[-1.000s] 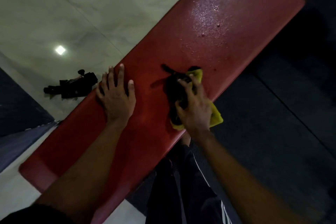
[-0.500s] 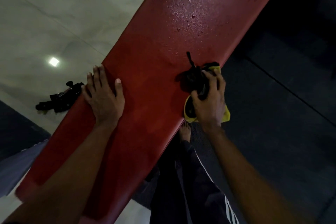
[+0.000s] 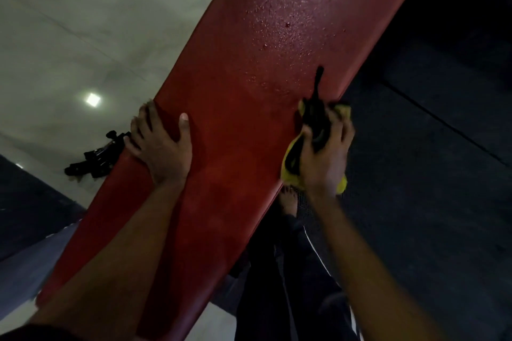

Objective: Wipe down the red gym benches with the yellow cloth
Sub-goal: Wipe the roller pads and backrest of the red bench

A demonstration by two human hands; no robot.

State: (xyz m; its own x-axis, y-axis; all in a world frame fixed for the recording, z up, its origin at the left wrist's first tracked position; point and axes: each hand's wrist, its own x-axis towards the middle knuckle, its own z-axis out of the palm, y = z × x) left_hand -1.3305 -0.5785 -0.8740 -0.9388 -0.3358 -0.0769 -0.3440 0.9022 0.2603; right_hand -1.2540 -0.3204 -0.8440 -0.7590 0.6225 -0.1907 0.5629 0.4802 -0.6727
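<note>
Pressing yellow cloth (image 3: 291, 158) at bench (image 3: 249, 91) right edge, right hand (image 3: 322, 152) grip clamped on cloth; left hand (image 3: 163, 144) flat, fingers apart, at left edge.

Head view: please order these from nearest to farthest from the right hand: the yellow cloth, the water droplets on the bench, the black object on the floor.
From the right hand:
1. Yellow cloth, in its grip, at the red bench's right edge.
2. Water droplets, on the bench farther up.
3. Black object, on the pale floor left of the bench, beyond the left hand.
</note>
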